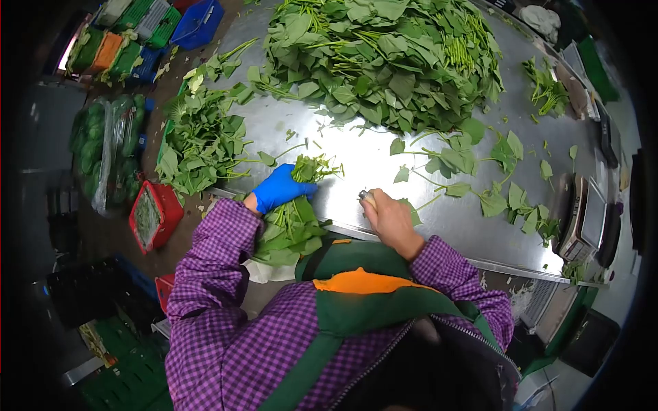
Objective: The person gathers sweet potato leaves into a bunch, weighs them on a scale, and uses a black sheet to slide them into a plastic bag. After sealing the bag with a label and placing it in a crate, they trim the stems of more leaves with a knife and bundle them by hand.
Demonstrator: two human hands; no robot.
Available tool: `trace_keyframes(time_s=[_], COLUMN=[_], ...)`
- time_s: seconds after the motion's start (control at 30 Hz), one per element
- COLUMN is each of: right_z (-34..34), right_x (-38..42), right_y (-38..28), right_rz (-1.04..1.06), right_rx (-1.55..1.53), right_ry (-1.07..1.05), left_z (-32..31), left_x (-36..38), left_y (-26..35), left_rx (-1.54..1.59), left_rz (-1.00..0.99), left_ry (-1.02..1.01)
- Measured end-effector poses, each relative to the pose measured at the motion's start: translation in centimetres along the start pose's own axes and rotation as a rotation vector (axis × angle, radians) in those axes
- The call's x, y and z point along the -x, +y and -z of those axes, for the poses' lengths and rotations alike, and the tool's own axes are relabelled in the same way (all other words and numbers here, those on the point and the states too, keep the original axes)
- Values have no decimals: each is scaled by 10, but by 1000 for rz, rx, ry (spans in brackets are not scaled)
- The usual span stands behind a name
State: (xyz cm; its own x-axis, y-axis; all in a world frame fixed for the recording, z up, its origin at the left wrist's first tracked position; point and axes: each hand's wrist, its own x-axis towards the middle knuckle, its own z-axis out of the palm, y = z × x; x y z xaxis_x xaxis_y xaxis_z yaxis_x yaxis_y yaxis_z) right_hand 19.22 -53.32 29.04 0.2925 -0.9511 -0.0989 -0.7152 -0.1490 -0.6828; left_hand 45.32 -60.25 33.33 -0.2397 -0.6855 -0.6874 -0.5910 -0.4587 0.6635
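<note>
My left hand (279,188), in a blue glove, is closed around a bunch of leafy greens (288,229). The stem ends stick up and to the right past the fingers, while the broad leaves hang down over the table's front edge. To the right, my bare right hand (391,220) is wrapped around the pale handle of what looks like a small knife (368,198). Its metal collar shows, but the blade is lost in the glare. Both hands are at the near edge of the metal table (343,154), apart from each other.
A large heap of leafy greens (384,61) covers the table's far side. More greens (202,140) lie at the left, and loose sprigs (456,157) are scattered rightward. A scale (586,212) stands at the right edge. A red crate (154,216) and bagged green produce (103,147) are at left.
</note>
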Motion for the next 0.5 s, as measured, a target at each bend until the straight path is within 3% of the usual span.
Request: trace_keyframes(time_s=[0.1,0.17,0.37,0.43,0.5], right_z=[11,11,9,-5,-24], right_x=[-12,-22,-32,-23,-5], right_y=[-21,-28,-26,3,51], right_rz=[31,107,249,185,17], right_rx=[-35,-91,-158,-107,-28], right_ry=[50,134,227,158,64], left_z=[-5,-10,-19,-19,-12], left_x=[-1,2,14,20,27], left_y=[10,14,16,9,8], left_rx=[178,420,789,875,843], left_rz=[-51,-40,34,29,-116], left_ry=[-51,-214,-423,-468,-465])
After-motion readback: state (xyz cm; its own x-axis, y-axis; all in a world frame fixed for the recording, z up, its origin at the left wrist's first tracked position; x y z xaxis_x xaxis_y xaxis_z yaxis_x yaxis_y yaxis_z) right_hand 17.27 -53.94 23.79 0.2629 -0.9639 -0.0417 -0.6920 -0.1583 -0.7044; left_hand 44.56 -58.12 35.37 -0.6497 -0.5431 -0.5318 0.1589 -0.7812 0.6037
